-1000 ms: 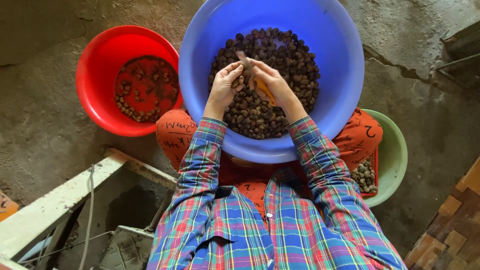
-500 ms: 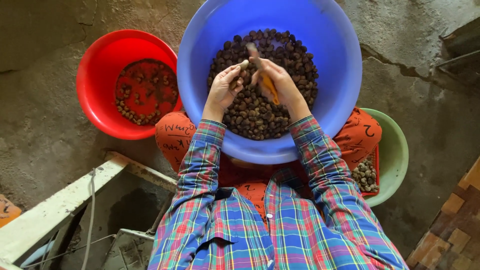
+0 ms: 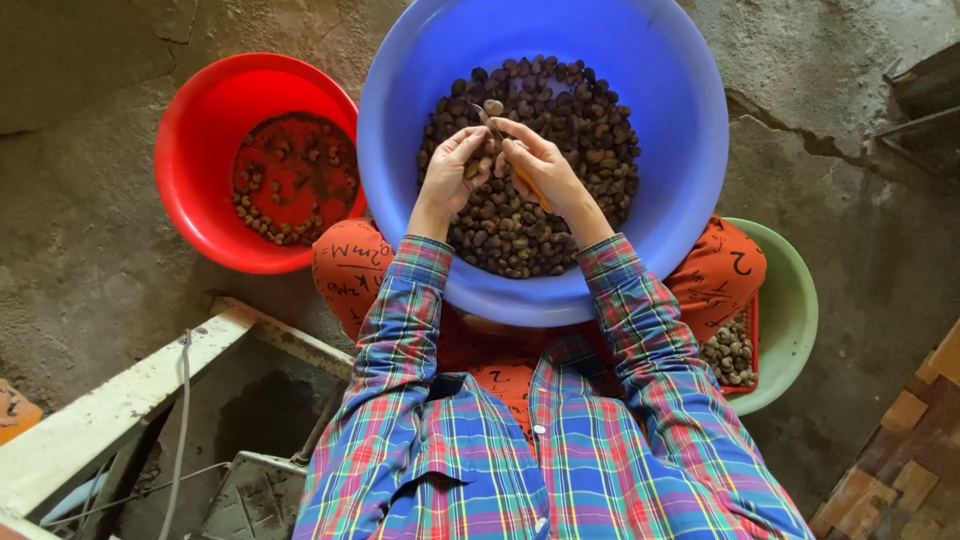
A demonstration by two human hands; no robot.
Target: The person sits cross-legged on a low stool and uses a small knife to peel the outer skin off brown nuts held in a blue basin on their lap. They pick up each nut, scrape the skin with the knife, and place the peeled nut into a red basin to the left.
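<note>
While the left hand [image 3: 452, 172] pinches a small dark nut [image 3: 474, 168] between thumb and fingertips, the right hand [image 3: 545, 172] is closed round a thin tool with a yellowish handle [image 3: 528, 187], its tip reaching up toward 11 o'clock above the nut. Both hands meet over the middle of the big blue basin [image 3: 680, 170], which rests on the lap and is heaped with dark brown nuts [image 3: 570, 110]. The work looks like prising a shell, though the tool's tip is too small in this view to tell whether it touches the nut.

To do this well, I would judge that the nut should stay gripped low and firm, with the left fingertips clear of the tool's line, and that the tool should work in short strokes away from the thumb. Keeping the hands over the basin lets any dropped piece fall back on the heap.

At 9 o'clock stands a red basin [image 3: 190, 190] with a thin scatter of nuts on its bottom; at 4 o'clock, half under the knee, a pale green bowl [image 3: 795, 320] holds a few more.

Against the picture half a second ago, the tool then stood higher and steeper over the heap; now it lies lower, and the hands are drawn closer together. The basins have not shifted.
</note>
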